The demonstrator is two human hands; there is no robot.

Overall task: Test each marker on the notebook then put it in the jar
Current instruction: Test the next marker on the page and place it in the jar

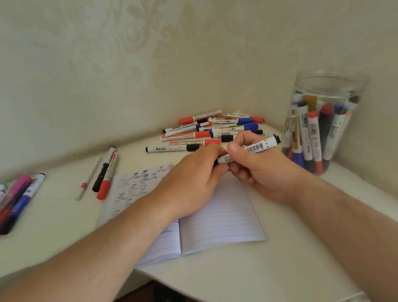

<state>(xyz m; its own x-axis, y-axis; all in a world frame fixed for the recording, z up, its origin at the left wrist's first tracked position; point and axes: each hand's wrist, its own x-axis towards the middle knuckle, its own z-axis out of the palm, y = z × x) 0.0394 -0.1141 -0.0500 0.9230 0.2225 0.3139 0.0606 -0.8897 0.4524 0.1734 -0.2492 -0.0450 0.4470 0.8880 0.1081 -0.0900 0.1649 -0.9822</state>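
Both hands are meeting over the notebook (220, 218): right hand (259, 169) and left hand (190, 178) are clamping a marker (255, 147), its 8 o'clock end hidden.

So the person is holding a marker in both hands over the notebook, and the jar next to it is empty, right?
Not quite. The jar is not empty: the head view shows it already holding many markers. The rest is right: the left hand and right hand both hold one marker over the notebook.
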